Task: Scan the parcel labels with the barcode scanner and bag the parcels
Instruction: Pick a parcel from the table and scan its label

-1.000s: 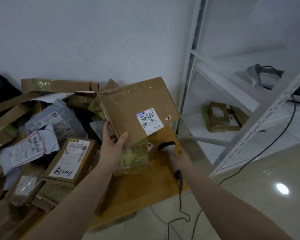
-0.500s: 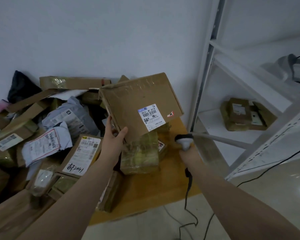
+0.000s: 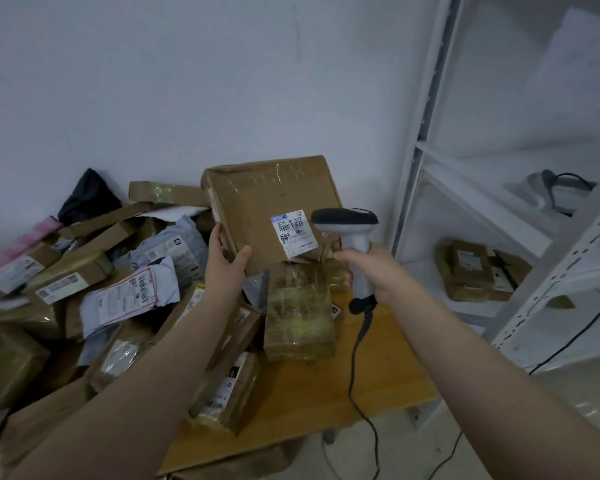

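Head view, scan step. Left hand (image 3: 224,268) clamped on lower-left corner of flat cardboard parcel (image 3: 267,199), thumb on front face, fingers behind. Held up off the counter (image 3: 326,393), above the pile (image 3: 84,289), top edge leaning away. White label (image 3: 294,233) at lower right of front face, turned up toward camera. Right hand (image 3: 374,271) wrapped round grip of barcode scanner (image 3: 347,223), upright, head just right of label and overlapping parcel's right edge. Nose apparently pointing left, across the label rather than square onto it; scan window not visible, so only a judgement. Barcode lines running roughly left-right across label. Right hand nearer the label, left only carrying. Next, probably: back scanner off toward body and turn nose onto label, or swing parcel face right. Trigger finger hidden. No bag in view.
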